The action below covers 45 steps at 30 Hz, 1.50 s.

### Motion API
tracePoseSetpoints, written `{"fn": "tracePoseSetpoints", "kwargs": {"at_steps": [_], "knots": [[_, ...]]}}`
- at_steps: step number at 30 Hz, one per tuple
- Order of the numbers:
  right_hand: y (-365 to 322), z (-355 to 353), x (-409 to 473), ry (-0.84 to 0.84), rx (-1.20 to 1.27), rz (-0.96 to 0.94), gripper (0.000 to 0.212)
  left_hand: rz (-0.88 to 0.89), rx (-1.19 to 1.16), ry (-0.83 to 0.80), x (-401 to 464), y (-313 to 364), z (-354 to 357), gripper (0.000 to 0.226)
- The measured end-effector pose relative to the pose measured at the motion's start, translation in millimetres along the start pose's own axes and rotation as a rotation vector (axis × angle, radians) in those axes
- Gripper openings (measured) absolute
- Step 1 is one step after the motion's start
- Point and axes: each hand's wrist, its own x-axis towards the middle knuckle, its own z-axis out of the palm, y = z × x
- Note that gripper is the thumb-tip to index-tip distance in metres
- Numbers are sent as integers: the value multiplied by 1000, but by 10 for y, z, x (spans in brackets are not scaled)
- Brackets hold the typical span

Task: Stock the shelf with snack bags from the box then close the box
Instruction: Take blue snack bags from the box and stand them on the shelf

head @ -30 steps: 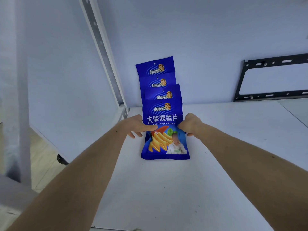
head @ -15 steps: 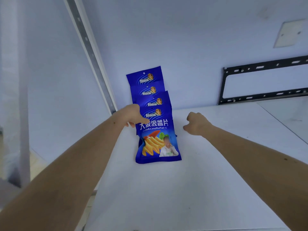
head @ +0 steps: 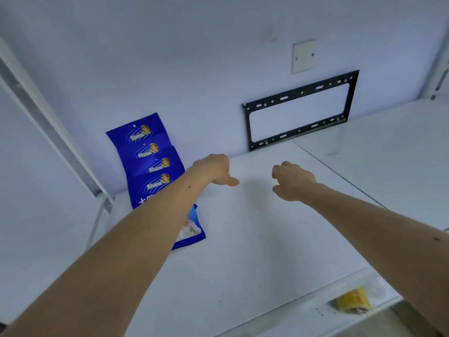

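- Both hands have let go of the blue foil snack bags (head: 151, 164) since a second ago and have shifted right, away from the stack; the view itself has swung right as well, so the bags now sit at the left of the picture.
- Left hand (head: 213, 170) hangs over the white shelf board (head: 243, 239), to the right of the bags and apart from them, holding nothing; its fingers are loosely curled and the thumb points right.
- Right hand (head: 292, 182) hovers further right, also over bare shelf, holding nothing, with its fingers loosely bent downward.
- Four or five bags stand in an overlapping row at the far left of the shelf, the rear ones leaning against the pale wall (head: 194, 69), each top edge showing above the next.
- Nearest bag lies flatter on the shelf; the left forearm crosses in front and hides most of it, leaving its lower right corner in view.
- White slotted metal upright (head: 48, 132) runs diagonally just left of the bags.
- Black metal mounting bracket (head: 298, 113) is fixed to the wall at the far right, with a pale blank wall plate (head: 304, 57) above it.
- Yellow packet (head: 353, 301), blurred, lies on a lower level at the near right.
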Motion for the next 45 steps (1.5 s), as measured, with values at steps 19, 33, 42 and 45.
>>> {"fn": "tracePoseSetpoints", "kwargs": {"at_steps": [19,33,42,45], "knots": [[3659,-271,-1537,64,-14,279,31,391,-23,11,-32,3954,337,47],[5775,-98,-2633,25,-6,537,22,674,63,7,-213,6452,895,32],[6952,-101,-2857,-37,52,613,36,754,129,-134,243,7689,1216,29],[7343,-136,-2837,-51,28,648,34,761,125,-175,435,8099,1254,43]]}}
